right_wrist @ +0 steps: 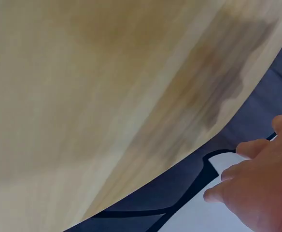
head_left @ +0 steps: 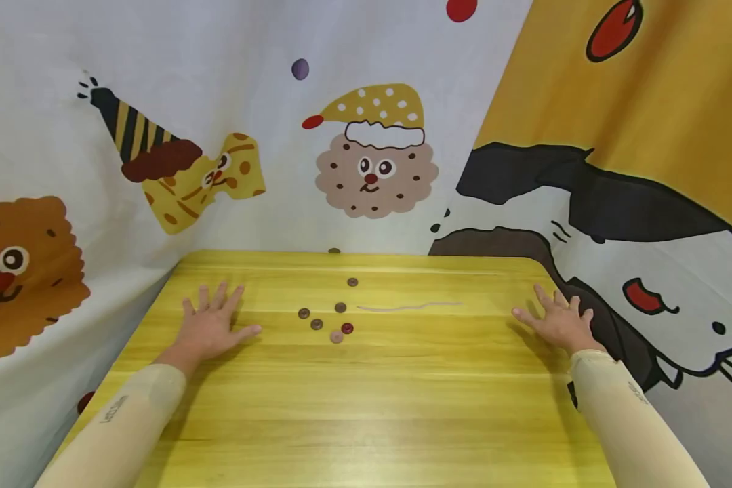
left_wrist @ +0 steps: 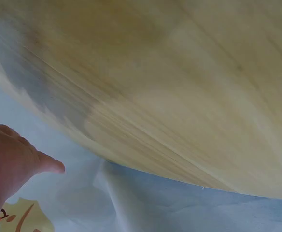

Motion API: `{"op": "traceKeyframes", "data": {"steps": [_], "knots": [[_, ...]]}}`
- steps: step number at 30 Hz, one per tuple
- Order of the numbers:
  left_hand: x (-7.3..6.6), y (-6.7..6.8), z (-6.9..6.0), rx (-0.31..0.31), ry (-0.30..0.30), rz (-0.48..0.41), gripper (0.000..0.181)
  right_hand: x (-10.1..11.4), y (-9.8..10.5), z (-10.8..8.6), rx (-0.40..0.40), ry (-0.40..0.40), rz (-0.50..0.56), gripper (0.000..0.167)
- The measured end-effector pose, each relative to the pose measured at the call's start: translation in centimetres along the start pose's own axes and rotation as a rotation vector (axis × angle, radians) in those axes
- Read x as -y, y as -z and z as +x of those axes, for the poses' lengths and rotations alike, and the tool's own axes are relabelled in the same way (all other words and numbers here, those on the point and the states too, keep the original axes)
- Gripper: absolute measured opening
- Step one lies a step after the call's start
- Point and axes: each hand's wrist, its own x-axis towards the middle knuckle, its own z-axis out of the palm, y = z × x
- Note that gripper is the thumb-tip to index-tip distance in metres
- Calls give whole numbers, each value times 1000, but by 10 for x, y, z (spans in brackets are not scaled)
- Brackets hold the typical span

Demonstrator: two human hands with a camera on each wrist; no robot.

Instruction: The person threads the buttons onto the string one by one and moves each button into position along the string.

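Both hands are held out over the two sides of the wooden table, fingers spread. My left hand (head_left: 212,327) is at the left side, holding nothing, and the buttons lie to its right. My right hand (head_left: 561,324) is by the right edge, also holding nothing. Several small round buttons lie loosely grouped near the middle: brown ones such as the far button (head_left: 352,282), a dark red button (head_left: 348,329) and a paler pinkish button (head_left: 337,337). A thin pale string (head_left: 409,308) stretches out to their right. Each wrist view shows its hand, the left hand (left_wrist: 13,162) and the right hand (right_wrist: 264,186), beside the tabletop.
The yellowish wooden table (head_left: 378,420) has rounded far corners. Directly behind it hangs a white cloth (head_left: 268,224) printed with cartoon figures; more printed cloth (head_left: 695,298) drapes along the right side.
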Motion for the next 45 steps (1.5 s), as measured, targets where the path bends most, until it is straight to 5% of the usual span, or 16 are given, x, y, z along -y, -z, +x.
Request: {"op": "traceKeyframes", "data": {"steps": [15,22,26,32,45], "knots": [[-22,2,-1,-19,-44,-59,108,29,-3,11,-8,86,25,111],[-40,3,5,-126,-90,-125,95,54,-4,14,-42,120,104,111],[-52,-1,12,-175,-114,-186,83,78,-7,16,-65,179,172,97],[-73,-3,17,-166,-117,-226,69,128,-14,20,-88,277,252,69],[-106,-7,20,-123,-97,-286,55,239,-49,29,108,464,270,53]]}}
